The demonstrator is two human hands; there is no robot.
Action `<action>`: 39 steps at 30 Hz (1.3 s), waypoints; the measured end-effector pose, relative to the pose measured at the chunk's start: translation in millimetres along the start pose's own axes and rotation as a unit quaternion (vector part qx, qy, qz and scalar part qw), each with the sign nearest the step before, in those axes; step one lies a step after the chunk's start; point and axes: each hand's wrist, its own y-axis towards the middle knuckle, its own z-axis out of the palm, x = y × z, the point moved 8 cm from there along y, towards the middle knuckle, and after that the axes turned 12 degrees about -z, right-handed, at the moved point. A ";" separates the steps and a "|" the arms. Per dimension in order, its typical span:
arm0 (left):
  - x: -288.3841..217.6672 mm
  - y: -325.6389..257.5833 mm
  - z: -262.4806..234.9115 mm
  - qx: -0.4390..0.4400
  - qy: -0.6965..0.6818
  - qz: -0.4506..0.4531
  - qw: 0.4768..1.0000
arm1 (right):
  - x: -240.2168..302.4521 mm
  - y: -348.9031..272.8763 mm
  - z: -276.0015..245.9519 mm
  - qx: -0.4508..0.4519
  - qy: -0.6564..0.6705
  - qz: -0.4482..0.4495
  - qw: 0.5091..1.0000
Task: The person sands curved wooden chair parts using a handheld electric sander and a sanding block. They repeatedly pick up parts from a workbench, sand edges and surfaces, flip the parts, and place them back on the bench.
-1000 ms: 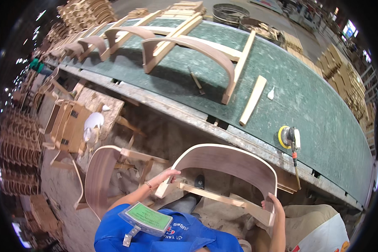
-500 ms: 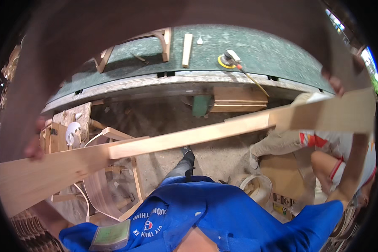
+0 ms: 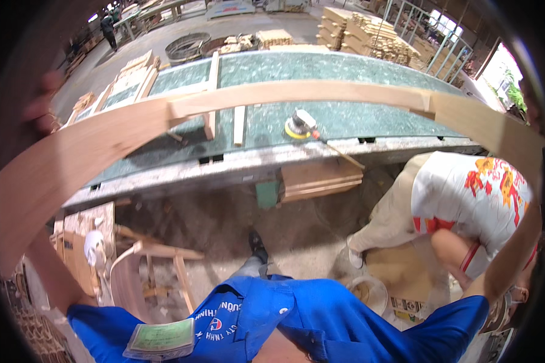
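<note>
Plywood bent into a curved chair frame (image 3: 297,97) is gripped at both ends, left hand (image 3: 39,103) and right hand (image 3: 530,100) closed on it, its long axis held crosswise above the green surface (image 3: 369,118).

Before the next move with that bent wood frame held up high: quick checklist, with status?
1. Left hand on the frame: ok, fingers show at its left end.
2. Right hand grip: cannot tell, the forearm runs up to the right end but the hand is at the dark rim of the view.
3. Crossbar seated in the frame: ok, it spans between the sides.
4. Space below: not ok, a crouching person is under the right end.
5. Bench landing spot: not ok, a sander and loose slats lie there.
6. Floor at the feet: not ok, another frame stands close.
</note>
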 end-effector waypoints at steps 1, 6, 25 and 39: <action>8.2 36.2 5.2 0.022 -0.021 0.013 0.999 | 10.2 14.1 -16.4 -0.004 -0.106 -0.023 0.994; 42.2 217.1 62.0 0.152 -0.145 0.077 0.975 | 33.4 81.1 -87.9 -0.040 -0.476 -0.186 0.858; 100.3 603.6 411.8 0.196 -0.313 0.028 0.929 | -5.3 173.6 -258.8 -0.299 -0.760 -0.351 0.458; 47.1 661.5 482.2 0.089 -0.211 0.205 0.951 | -116.6 327.1 -490.7 -0.239 -0.565 -0.058 0.787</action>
